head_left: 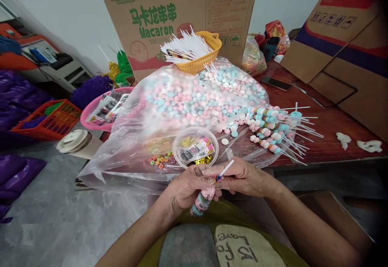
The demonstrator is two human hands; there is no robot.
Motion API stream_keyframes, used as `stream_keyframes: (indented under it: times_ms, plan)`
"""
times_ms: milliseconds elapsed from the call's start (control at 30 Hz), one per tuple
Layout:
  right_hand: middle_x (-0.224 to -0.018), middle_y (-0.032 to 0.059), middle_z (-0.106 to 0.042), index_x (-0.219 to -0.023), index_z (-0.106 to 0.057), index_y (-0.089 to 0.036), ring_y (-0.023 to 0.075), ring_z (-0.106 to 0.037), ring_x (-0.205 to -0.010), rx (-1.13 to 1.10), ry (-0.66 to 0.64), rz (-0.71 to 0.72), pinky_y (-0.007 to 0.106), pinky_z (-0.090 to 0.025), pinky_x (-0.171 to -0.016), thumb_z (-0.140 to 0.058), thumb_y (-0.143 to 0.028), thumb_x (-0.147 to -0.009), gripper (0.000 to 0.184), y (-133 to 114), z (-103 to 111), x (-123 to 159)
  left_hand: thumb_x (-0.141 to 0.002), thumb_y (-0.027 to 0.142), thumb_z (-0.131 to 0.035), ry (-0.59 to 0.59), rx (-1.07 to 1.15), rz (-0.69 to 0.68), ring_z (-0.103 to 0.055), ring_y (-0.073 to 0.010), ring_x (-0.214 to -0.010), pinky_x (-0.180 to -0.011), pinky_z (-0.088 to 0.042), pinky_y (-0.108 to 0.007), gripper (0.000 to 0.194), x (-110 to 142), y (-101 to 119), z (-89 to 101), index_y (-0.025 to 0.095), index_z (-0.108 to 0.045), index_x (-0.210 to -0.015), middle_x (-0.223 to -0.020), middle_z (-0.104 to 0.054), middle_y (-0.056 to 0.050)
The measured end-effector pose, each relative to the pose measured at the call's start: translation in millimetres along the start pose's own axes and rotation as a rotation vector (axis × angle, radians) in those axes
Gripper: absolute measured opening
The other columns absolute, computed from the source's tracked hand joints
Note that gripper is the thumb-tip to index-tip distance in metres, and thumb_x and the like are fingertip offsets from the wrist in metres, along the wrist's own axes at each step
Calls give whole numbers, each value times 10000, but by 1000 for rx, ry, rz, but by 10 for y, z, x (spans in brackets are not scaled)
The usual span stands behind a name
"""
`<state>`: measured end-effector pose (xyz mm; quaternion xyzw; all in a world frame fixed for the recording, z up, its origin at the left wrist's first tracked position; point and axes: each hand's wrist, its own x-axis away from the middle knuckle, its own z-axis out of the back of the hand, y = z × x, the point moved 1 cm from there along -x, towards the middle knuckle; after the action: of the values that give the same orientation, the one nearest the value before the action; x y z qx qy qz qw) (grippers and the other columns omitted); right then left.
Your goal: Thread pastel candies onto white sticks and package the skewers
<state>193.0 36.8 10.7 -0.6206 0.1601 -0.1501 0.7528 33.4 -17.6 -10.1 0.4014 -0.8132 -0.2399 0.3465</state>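
Through the head camera I see the left hand (189, 184) grasping a wrapped candy skewer (202, 201); the right hand (244, 176) pinches its neck beside a coloured tie (216, 178), white stick (226, 168) jutting up. The skewer tilts before the table (330, 125); beyond it, a round tub (176, 160) stands near loose candies (194, 97).

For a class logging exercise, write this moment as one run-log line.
left hand: holding wrapped candy skewer | right hand: at its white stick | ahead: plastic tub, loose candies
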Motion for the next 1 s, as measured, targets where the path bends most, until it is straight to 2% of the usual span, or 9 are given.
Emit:
stream_keyframes:
  times_ms: [233,433,567,633,700,767,833,900,1000]
  plan:
    - [-581,-20,-579,-718,-531,-165,67,-479,-459,-119,379,0,173,-375,-423,-541,-354,-849,230,33,-161,-69,-591,242,-799,83,101,-224,-585,-110,-466,-470,-455,-187,503,-40,40,-65,214,-477,-976,-567,-606,40]
    - [-612,30,-565,-719,-544,-179,130,-494,-573,811,620,176,256,-377,-560,-369,-228,-896,254,88,-194,-60,-676,313,-727,265,63,-350,-407,-33,-350,-392,-330,-135,304,-105,15,-152,185,-460,-748,-465,-514,78]
    - [-597,57,-543,-686,-541,-195,169,-470,-586,1188,695,193,301,-337,-579,-340,-216,-882,281,42,46,109,-687,415,-707,347,-148,-391,-498,-69,-463,-449,-390,-171,414,-149,-83,-242,222,-472,-968,-637,-591,55]
    - [-604,68,-542,-708,-551,-198,180,-460,-594,1312,827,156,312,-320,-582,-359,-223,-876,256,-43,166,244,-661,522,-692,364,-225,-302,-583,-111,-614,-571,-444,-211,607,-181,-90,-304,226,-432,-1123,-737,-624,18]
    - [-559,55,-515,-674,-542,-211,175,-431,-557,1394,853,157,315,-294,-557,-398,-228,-862,237,-103,192,365,-678,709,-524,251,-182,-47,-613,-166,-642,-597,-451,-268,743,-227,-28,-366,208,-386,-1208,-727,-632,-20]
    - [-508,28,-486,-628,-522,-224,160,-403,-503,1357,719,191,309,-278,-524,-435,-233,-838,228,-92,138,446,-676,828,-277,72,-31,108,-619,-207,-607,-580,-448,-316,848,-264,127,-411,201,-372,-1237,-695,-636,-46]
    - [-525,13,-512,-651,-524,-218,144,-419,-485,1177,652,136,290,-291,-504,-435,-218,-828,198,-28,83,498,-667,847,-204,-20,104,-60,-618,-207,-619,-631,-459,-347,857,-286,330,-416,226,-429,-1213,-683,-638,-38]
    - [-603,14,-561,-725,-530,-203,133,-467,-520,919,791,-9,263,-327,-510,-418,-217,-851,169,38,67,536,-650,854,-252,-56,51,-134,-616,-212,-611,-676,-465,-372,847,-306,438,-397,210,-541,-1118,-599,-623,-29]
    - [-623,-3,-544,-751,-517,-202,122,-470,-550,606,901,-111,241,-343,-522,-405,-273,-887,190,78,29,535,-611,823,-426,-80,-231,49,-618,-237,-633,-706,-468,-379,761,-373,338,-397,140,-654,-855,-550,-622,-64]
